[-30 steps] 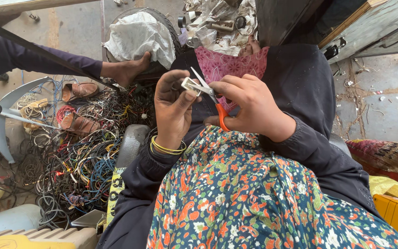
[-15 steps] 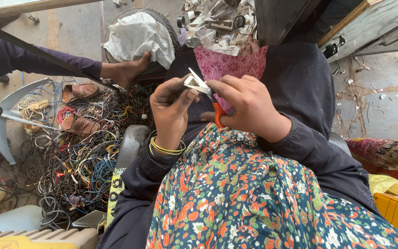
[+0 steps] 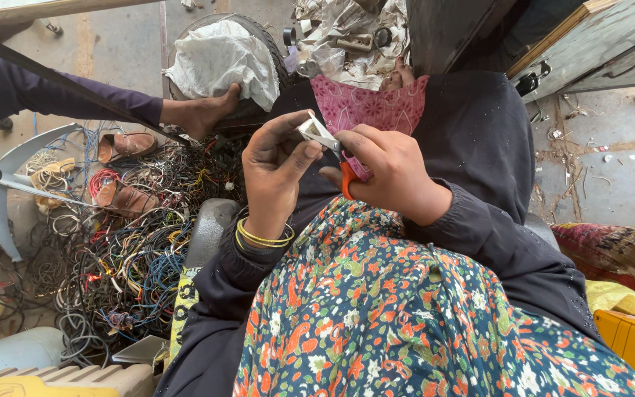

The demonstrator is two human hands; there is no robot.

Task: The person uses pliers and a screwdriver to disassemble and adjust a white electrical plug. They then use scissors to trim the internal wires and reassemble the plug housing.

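Left hand (image 3: 277, 169) fingers pinch a small metal piece (image 3: 316, 132) — right hand (image 3: 387, 173) fingers grip an orange-handled tool (image 3: 347, 179).

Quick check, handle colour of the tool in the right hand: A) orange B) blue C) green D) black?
A: an orange handle shows below the fingers of the right hand, whose grip is closed around the tool, while the left hand pinches a small pale piece at the tool's tip.
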